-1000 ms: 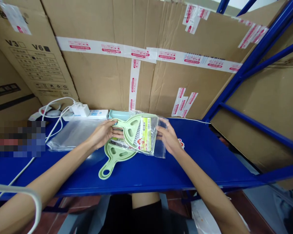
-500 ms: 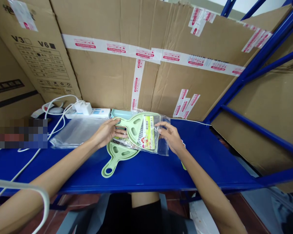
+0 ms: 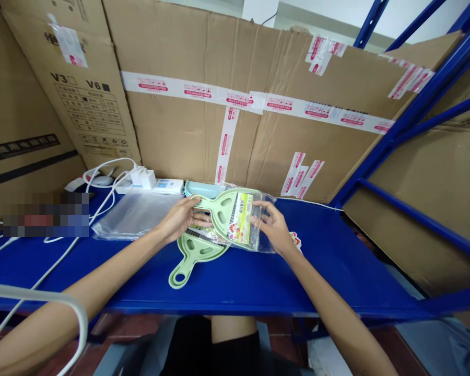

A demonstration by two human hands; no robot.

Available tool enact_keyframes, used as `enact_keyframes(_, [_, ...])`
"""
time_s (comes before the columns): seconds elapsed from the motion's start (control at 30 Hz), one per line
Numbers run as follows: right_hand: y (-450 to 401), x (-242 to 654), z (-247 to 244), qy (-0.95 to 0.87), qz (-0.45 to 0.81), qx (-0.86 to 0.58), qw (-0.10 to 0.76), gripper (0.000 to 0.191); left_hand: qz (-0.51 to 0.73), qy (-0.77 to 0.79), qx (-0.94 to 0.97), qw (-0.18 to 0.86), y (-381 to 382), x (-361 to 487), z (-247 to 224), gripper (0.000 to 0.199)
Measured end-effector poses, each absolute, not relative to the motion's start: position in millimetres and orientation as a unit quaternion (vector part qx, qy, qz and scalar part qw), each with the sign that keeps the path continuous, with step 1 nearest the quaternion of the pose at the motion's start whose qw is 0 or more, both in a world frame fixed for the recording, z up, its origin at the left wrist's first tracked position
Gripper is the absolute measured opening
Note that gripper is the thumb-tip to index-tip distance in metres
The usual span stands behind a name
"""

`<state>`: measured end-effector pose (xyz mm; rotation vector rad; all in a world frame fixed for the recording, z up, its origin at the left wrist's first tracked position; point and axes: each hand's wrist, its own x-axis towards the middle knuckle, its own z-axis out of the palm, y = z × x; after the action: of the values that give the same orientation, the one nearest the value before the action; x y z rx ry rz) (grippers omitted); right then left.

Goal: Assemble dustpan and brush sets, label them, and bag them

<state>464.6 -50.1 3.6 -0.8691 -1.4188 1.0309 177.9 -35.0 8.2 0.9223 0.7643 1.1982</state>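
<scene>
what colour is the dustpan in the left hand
The dustpan is pale green, shown in the head view.

My 2 hands, left hand point(image 3: 183, 218) and right hand point(image 3: 274, 228), are at 1 wrapped green dustpan point(image 3: 221, 208). Around it I count: nearer me, 1 other green dustpan point(image 3: 189, 258); left, 1 clear-bag pile point(image 3: 139, 215), 1 power strip point(image 3: 171, 186); right, 1 flowered card point(image 3: 296, 241).

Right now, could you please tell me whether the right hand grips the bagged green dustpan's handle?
No, the left hand holds the handle of that dustpan, and the right hand is at the opposite end.
</scene>
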Motion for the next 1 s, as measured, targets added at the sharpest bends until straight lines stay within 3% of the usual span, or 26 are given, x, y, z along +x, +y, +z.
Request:
enact_keyframes(0.13, [-49.3,466.7,6.5,-0.445,0.527,-0.391,0.609,0.064,0.537,0.331,0.398,0.666,-35.0,180.6,6.4,0.007])
enact_keyframes(0.23, [-50.5,467.3,6.4,-0.429,0.560,-0.440,0.555,0.089,0.539,0.326,0.395,0.669,-36.8,186.0,2.7,0.009])
enact_keyframes(0.33, [-48.3,470.8,2.0,-0.456,0.537,-0.467,0.535,0.119,0.531,0.316,0.401,0.676,-40.3,191.8,-0.9,0.016])
enact_keyframes(0.4, [-39.9,482.2,1.9,-0.462,0.493,-0.474,0.564,0.125,0.517,0.295,0.417,0.686,-42.4,193.2,-1.2,0.022])
enact_keyframes(0.47, [-23.3,506.1,8.5,-0.479,0.435,-0.484,0.589,0.112,0.502,0.271,0.440,0.694,-43.3,191.2,0.7,0.026])
enact_keyframes(0.57, [15.0,562.9,31.5,-0.551,0.302,-0.510,0.587,0.076,0.498,0.256,0.463,0.687,-41.0,183.3,5.2,0.037])
enact_keyframes(0.67, [57.5,620.2,56.9,-0.625,0.172,-0.572,0.503,0.069,0.517,0.268,0.464,0.667,-35.7,175.2,6.9,0.038])
enact_keyframes(0.87, [113.3,652.3,52.8,-0.722,0.168,-0.568,0.357,0.036,0.527,0.299,0.464,0.646,-30.5,174.8,1.5,0.031])
enact_keyframes(1.0, [136.6,637.0,19.7,-0.773,0.151,-0.544,0.289,0.029,0.515,0.316,0.468,0.645,-30.9,177.7,0.3,0.029])
